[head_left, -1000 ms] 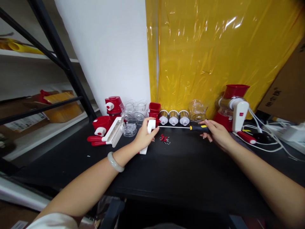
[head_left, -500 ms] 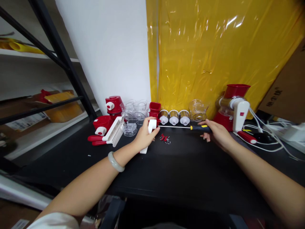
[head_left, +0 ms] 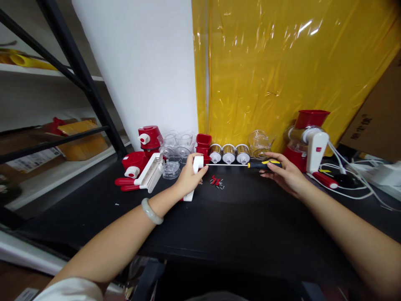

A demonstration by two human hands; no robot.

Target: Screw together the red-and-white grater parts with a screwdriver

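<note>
Left hand: the left hand [head_left: 187, 177] is curled round a white part [head_left: 198, 162], gripping it with thumb and fingers; a pale bracelet [head_left: 152, 212] circles the wrist.
White part: held up over the middle of the black tabletop [head_left: 244, 225], its upper end beyond the thumb, its lower end with a bit of red showing below the palm.
Right hand: the right hand [head_left: 286, 175] pinches the screwdriver handle between thumb and fingers, the other fingers loosely bent below it.
Screwdriver: the screwdriver [head_left: 257, 165] lies level between the hands, dark-and-yellow handle to the right, shaft pointing left to the white part; whether the tip sits in a screw cannot be told.
Small pieces: a little heap of red bits and screws [head_left: 216, 182] lies on the tabletop, just right of the left hand.
Far left: two red housings [head_left: 149, 137], white crank arms [head_left: 151, 174] with red grips, and clear plastic pieces [head_left: 177, 144].
Far middle: red pieces [head_left: 203, 142] beside three metal drums [head_left: 228, 155] in a row, then a clear piece [head_left: 260, 144] to their right.
Far right: an assembled red-and-white grinder [head_left: 305, 144], white cables [head_left: 351, 169] near it.
Backdrop: yellow sheeting [head_left: 266, 71] beside a white panel [head_left: 150, 62].
</note>
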